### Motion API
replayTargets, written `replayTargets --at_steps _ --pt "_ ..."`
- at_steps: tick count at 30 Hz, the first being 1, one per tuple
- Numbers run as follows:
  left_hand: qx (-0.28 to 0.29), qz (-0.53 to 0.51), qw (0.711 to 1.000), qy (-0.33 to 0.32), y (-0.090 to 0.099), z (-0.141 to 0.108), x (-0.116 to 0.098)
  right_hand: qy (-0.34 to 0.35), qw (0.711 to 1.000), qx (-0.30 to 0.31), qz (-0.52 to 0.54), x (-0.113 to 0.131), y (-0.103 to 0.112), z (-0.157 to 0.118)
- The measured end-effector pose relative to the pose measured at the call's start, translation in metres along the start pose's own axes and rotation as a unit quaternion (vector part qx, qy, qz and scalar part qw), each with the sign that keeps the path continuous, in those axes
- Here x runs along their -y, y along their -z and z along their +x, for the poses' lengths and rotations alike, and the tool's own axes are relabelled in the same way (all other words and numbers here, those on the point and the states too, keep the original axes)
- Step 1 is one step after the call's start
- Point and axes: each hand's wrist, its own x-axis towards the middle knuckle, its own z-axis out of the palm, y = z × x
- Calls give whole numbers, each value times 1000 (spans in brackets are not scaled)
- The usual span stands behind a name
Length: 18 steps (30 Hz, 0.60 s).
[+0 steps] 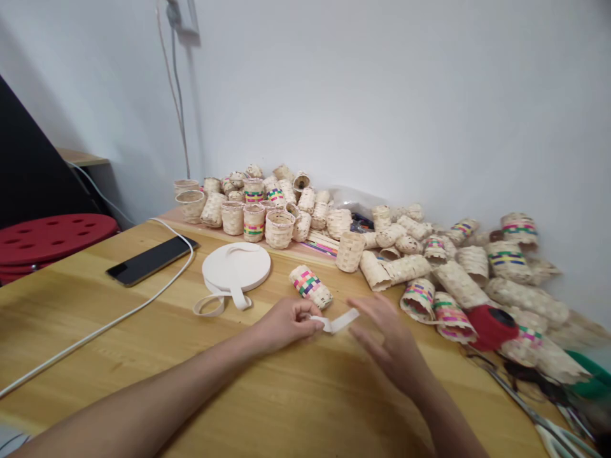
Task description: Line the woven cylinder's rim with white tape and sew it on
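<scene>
My left hand (291,324) pinches one end of a short strip of white ribbon (344,321) above the wooden table. The strip bends in the middle, and its free end points toward my right hand (389,340). That hand has its fingers apart, slightly blurred, close to the ribbon's tip; whether it touches the tip I cannot tell. Just behind my left hand lies a small woven basket (310,285) with pink, green and blue bands, on its side. A flat roll of white ribbon (236,266) rests to the left, its loose tail curling onto the table.
Several small woven baskets (279,230) stand and lie along the wall, with more heaped at right. A phone (153,259) and a white cable (143,306) lie at left. Scissors (539,413) and a red object (491,327) are at right. A red stool (57,235) stands beyond the table.
</scene>
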Motion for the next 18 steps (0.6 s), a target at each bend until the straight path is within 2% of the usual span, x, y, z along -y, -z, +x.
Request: replayTargets --at_steps 2,5,8,13,15,18 --pt "17 5 1000 0 -6 -4 -1 40 997 29 64 16 -16 2" --pt "17 13 1000 -7 -13 -7 -2 34 994 19 104 26 -29 4" --pt "16 -12 1000 -5 -16 -7 -2 -13 992 2 126 27 -25 4" --pt "44 -128 991 -20 -15 -5 0 -57 985 -7 163 29 -14 3" --pt "34 -103 994 -25 -15 -6 -1 -56 982 6 180 30 -13 3" --pt "7 10 999 -53 -15 -9 -4 -54 973 36 221 31 -13 3"
